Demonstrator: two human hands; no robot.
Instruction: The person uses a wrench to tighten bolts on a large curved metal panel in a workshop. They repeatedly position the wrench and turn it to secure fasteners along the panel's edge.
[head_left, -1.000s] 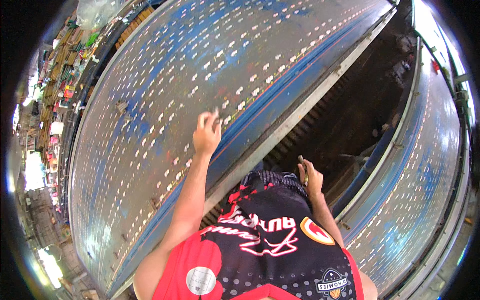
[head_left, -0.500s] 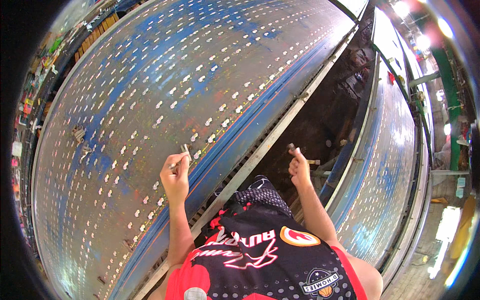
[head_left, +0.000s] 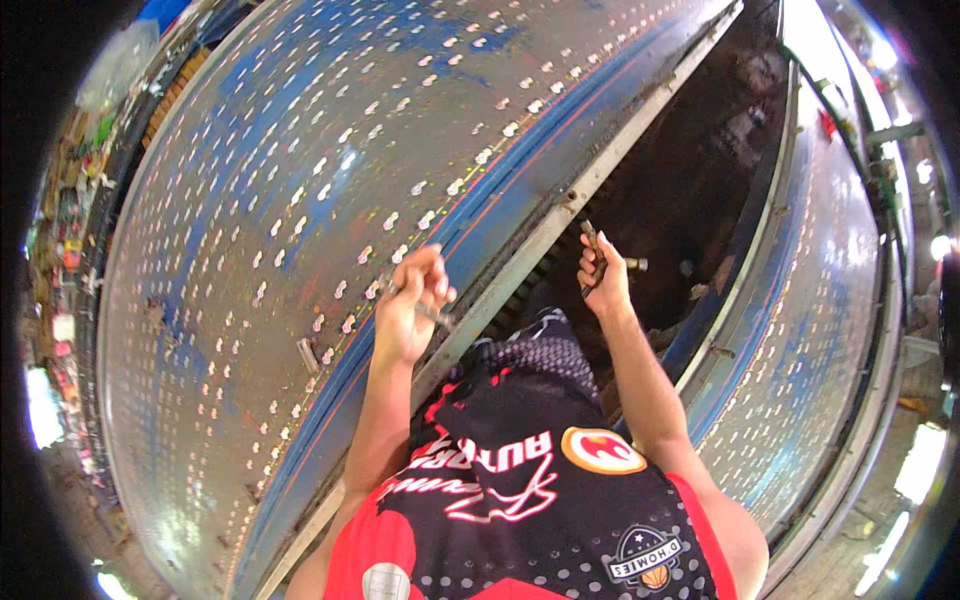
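Note:
My left hand is over the near edge of a large metal panel. Its fingers curl around a thin metal rod that sticks out toward the lower right and is smeared by motion. My right hand hangs over the dark gap beside the panel. It grips a dark hand tool with a short tan-ended stub at its side; its exact kind is unclear. A small metal piece rests on the panel, left of my left hand. Paired pale holes and blue paint patches cover the panel.
A pale metal rail runs along the panel's near side. To its right lies a dark pit-like gap, then a second hole-patterned panel. Cluttered goods line the far left.
My left hand has drawn back from the panel surface toward its edge and the rail. My right hand has risen slightly and the tool has turned. The whole view has shifted.

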